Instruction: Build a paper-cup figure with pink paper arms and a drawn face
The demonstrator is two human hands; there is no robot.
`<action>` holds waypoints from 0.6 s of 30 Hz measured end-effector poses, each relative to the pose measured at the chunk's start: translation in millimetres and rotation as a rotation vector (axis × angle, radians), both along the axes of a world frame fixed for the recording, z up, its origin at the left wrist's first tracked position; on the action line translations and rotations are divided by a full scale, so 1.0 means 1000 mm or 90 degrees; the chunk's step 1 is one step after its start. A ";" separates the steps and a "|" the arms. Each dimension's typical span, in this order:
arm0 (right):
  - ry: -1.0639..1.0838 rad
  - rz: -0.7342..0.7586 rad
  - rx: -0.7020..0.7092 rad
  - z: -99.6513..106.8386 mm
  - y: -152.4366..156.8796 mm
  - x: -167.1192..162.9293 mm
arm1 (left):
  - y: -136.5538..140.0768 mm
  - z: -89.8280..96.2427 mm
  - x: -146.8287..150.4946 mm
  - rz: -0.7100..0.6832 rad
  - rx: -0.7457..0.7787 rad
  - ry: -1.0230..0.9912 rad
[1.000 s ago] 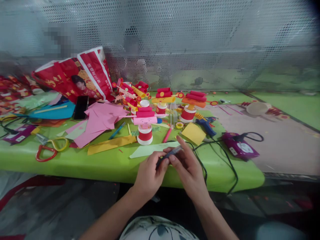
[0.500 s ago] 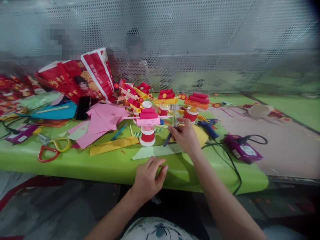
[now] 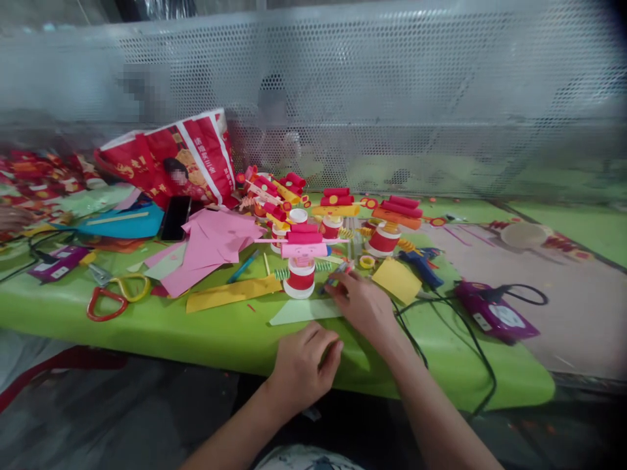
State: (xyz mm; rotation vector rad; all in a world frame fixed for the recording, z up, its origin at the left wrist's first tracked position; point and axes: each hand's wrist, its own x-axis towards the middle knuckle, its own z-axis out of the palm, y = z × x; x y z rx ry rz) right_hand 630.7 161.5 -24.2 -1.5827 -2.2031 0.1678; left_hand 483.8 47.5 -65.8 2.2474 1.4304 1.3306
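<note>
My right hand (image 3: 365, 303) is closed on a dark pen (image 3: 321, 288), low over the table; the fingers cover most of it. Just left of it stands a small paper figure, with a pink rolled head (image 3: 304, 250), a white cup body with a red band (image 3: 299, 279) and green coiled arms. Nearer the table's front edge, my left hand (image 3: 306, 365) is loosely curled, thumb and index finger slightly apart, nothing visible between them. A pale green paper strip (image 3: 301, 312) lies between the figure and my left hand.
Similar figures (image 3: 385, 240) stand behind. At left lie scissors (image 3: 119, 290), pink paper (image 3: 215, 241), a phone (image 3: 175, 219) and a red bag (image 3: 171, 160). To the right are yellow paper (image 3: 398, 281), a blue glue gun (image 3: 422, 266) and a purple box (image 3: 494, 312) with cables.
My right hand has drawn back from the yellow paper toward the front of the pink-headed figure, uncovering a yellow ring. My left hand stays curled near the edge. The view has shifted slightly.
</note>
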 end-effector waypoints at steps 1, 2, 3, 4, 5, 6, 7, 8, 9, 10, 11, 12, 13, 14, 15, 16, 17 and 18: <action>-0.016 0.014 0.006 0.000 -0.003 -0.001 | 0.000 0.000 0.000 0.001 0.002 0.002; -0.038 0.029 0.015 -0.001 -0.004 -0.003 | 0.000 0.000 0.000 0.002 0.006 0.004; -0.063 0.043 0.028 -0.001 -0.005 -0.004 | 0.000 0.001 0.001 0.003 0.010 0.006; -0.087 0.054 0.043 -0.001 -0.005 -0.004 | 0.001 0.001 0.001 0.004 0.014 0.007; -0.108 0.061 0.058 -0.001 -0.004 -0.005 | 0.001 0.001 0.001 0.006 0.017 0.007; -0.122 0.061 0.073 -0.001 -0.003 -0.005 | 0.002 0.002 0.001 0.007 0.019 0.007; -0.127 0.057 0.084 -0.002 -0.001 -0.004 | 0.002 0.002 0.001 0.006 0.019 0.005; -0.127 0.050 0.094 -0.003 0.000 -0.004 | 0.002 0.002 0.001 0.006 0.019 0.002; -0.125 0.042 0.102 -0.004 0.002 -0.003 | 0.002 0.002 0.001 0.004 0.019 -0.001; -0.125 0.034 0.109 -0.005 0.002 -0.002 | 0.002 0.002 0.001 0.002 0.017 -0.004; -0.119 0.027 0.121 -0.006 0.003 0.000 | 0.001 0.002 0.001 0.000 0.017 -0.006; -0.105 0.024 0.140 -0.007 0.002 0.001 | 0.001 0.002 0.001 -0.004 0.017 -0.009; -0.080 0.029 0.167 -0.008 0.001 0.002 | 0.000 0.002 0.001 -0.009 0.018 -0.010; -0.044 0.042 0.201 -0.008 -0.002 0.003 | 0.000 0.003 0.001 -0.014 0.017 -0.010; -0.001 0.064 0.239 -0.008 -0.004 0.004 | -0.001 0.003 0.001 -0.019 0.017 -0.008; 0.045 0.094 0.278 -0.007 -0.008 0.004 | -0.001 0.003 0.001 -0.021 0.022 -0.007; 0.086 0.127 0.311 -0.005 -0.011 0.005 | -0.001 0.002 0.002 -0.020 0.031 -0.004; 0.115 0.159 0.332 -0.004 -0.015 0.005 | -0.002 0.001 0.002 -0.016 0.043 0.001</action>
